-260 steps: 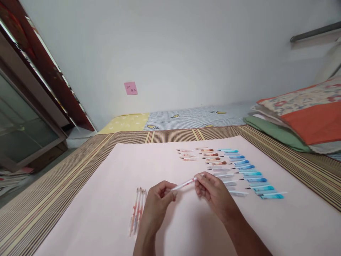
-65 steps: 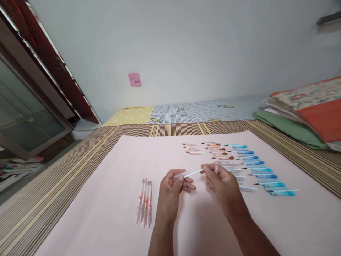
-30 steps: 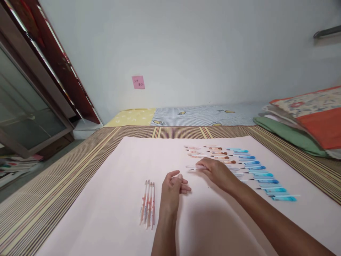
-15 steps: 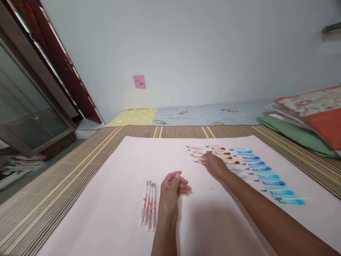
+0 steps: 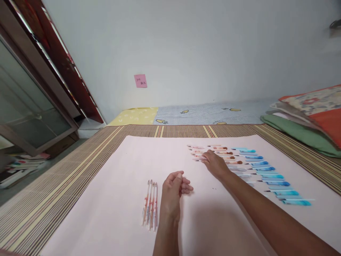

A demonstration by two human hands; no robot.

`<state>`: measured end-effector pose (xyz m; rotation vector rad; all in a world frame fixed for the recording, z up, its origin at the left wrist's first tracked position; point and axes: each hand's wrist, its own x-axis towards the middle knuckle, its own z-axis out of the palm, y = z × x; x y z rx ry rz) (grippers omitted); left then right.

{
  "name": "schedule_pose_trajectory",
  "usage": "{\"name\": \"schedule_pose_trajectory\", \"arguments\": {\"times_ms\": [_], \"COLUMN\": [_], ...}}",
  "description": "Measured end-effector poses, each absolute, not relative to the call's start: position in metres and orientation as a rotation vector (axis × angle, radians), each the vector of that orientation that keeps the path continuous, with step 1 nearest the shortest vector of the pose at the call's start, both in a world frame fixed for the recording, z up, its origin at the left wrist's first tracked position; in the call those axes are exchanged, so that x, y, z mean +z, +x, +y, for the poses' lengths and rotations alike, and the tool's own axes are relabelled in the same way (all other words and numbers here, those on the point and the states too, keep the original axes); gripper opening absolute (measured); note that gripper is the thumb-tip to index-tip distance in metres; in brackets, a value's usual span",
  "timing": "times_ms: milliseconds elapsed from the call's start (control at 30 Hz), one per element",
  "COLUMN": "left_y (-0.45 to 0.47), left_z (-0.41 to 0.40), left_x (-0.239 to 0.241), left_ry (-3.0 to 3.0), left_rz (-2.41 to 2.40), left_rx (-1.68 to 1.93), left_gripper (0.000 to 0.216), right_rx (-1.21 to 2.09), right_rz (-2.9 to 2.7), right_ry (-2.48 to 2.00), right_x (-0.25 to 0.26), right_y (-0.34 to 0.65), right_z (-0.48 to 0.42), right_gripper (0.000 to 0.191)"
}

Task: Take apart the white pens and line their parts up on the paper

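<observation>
My right hand (image 5: 214, 163) reaches to the far part of the pale pink sheet (image 5: 106, 192). Its fingers are pinched around a slim pinkish pen (image 5: 197, 160) among similar pens in a row; the fingertips are partly hidden. My left hand (image 5: 177, 183) rests palm inward near the middle, empty, with fingers loosely curved and apart. Just left of it, a small group of pink-and-white pens (image 5: 150, 206) lies side by side, pointing away from me. Brown-tipped peach pieces (image 5: 223, 153) are close behind my right hand.
Blue pens and pen parts (image 5: 270, 176) run in a slanting row on the right of the sheet. A striped mat (image 5: 74, 170) lies beneath. Folded cushions and cloth (image 5: 306, 131) are piled at the right. A pink note (image 5: 140, 81) sticks to the wall.
The view has shifted slightly, so things appear a little farther right. Both hands keep nearly the same places over the sheet.
</observation>
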<state>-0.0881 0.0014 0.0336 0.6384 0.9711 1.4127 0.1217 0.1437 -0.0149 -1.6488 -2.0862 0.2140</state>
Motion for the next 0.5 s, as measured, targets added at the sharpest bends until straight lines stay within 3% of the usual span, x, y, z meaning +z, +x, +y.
{"name": "schedule_pose_trajectory", "arguments": {"times_ms": [167, 500], "left_y": [-0.088, -0.089], "left_z": [0.001, 0.003], "left_x": [0.035, 0.032], "left_ry": [0.627, 0.624], "left_rz": [0.988, 0.985], "left_rx": [1.416, 1.43], "left_gripper": [0.048, 0.049], "right_rx": [0.271, 0.741], "right_rz": [-1.935, -1.509], "right_ry": [-1.631, -1.56], "right_x": [-0.012, -0.005], "right_y": [0.122, 0.123], "right_z": [0.14, 0.132], "right_gripper": [0.005, 0.042]}}
